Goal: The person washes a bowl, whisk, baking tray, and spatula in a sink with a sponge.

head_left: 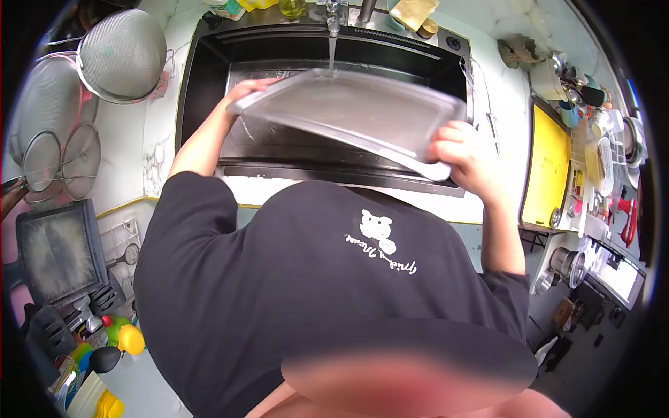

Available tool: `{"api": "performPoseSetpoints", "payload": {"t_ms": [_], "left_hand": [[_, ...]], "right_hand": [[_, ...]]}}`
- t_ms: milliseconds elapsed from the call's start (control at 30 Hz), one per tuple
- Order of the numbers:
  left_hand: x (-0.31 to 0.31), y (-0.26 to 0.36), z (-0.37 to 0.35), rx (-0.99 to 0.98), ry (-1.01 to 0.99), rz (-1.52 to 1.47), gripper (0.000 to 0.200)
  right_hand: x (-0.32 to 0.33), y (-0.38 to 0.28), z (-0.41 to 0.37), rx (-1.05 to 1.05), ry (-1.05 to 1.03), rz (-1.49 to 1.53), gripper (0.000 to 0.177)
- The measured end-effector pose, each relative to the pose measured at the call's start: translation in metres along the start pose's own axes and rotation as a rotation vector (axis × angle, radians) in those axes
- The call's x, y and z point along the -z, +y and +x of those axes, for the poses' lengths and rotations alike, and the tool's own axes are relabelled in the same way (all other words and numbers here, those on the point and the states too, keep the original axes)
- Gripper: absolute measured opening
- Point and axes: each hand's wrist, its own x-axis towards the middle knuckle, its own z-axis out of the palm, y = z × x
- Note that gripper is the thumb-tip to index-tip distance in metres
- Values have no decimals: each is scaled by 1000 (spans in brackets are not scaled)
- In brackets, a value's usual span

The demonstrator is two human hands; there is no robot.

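A clear rectangular plastic tray (348,101), slightly blurred, is held tilted above the black sink (244,150) between my two hands. My left hand (252,89) grips its left end, with part of the fingers hidden by the rim. My right hand (456,155) is closed round the near right corner, fingers wrapped over the edge. Water runs from the faucet (333,24) behind the tray, and the stream passes out of sight at its far rim.
Mesh strainers (122,56) and a square pan (61,251) hang at the left. A yellow board (547,164) lies on the right counter beside racks of utensils. Behind the sink stand a bottle of yellow-green liquid (293,8) and a folded cloth (414,12).
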Motion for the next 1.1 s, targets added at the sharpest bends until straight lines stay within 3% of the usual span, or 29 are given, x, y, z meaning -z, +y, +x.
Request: {"api": "performPoseSetpoints", "payload": {"t_ms": [67,133,167,233,433,500,533,567,633,667,867,900,967,1100], "left_hand": [[4,-5,-28,38,32,37,72],[10,-18,-41,-32,348,128,82],[8,-24,-45,-35,349,123,82],[5,-31,-52,-27,536,151,86],[-23,-37,-63,-80,585,139,87],[-6,-51,-54,-143,643,179,81],[-1,-58,-51,-190,689,227,60],[1,-59,-50,-190,693,232,60],[2,-61,-50,-139,800,173,33],[0,-62,-49,-170,812,141,22],[-2,-60,-45,-113,855,202,23],[-4,-61,-44,-114,856,205,23],[-11,-61,-42,-114,860,223,24],[-14,-61,-40,-110,860,188,22]], "right_hand": [[-35,35,-6,-81,9,-5,11],[-70,61,-11,-97,60,-31,11],[-84,69,-13,-72,98,-67,12],[-114,89,-21,-50,46,-125,13],[-164,123,-32,89,-70,-193,12],[-173,136,-26,85,-140,-136,11],[-176,142,-19,59,-240,-118,12],[-179,150,-11,32,-339,-100,13],[-187,167,19,-80,-524,-109,26],[-190,170,40,-68,-439,-176,30],[-226,192,191,-393,82,170,22],[-238,197,204,-393,85,172,22],[-250,198,223,-614,175,222,21],[-238,175,222,-708,152,155,29]]}}
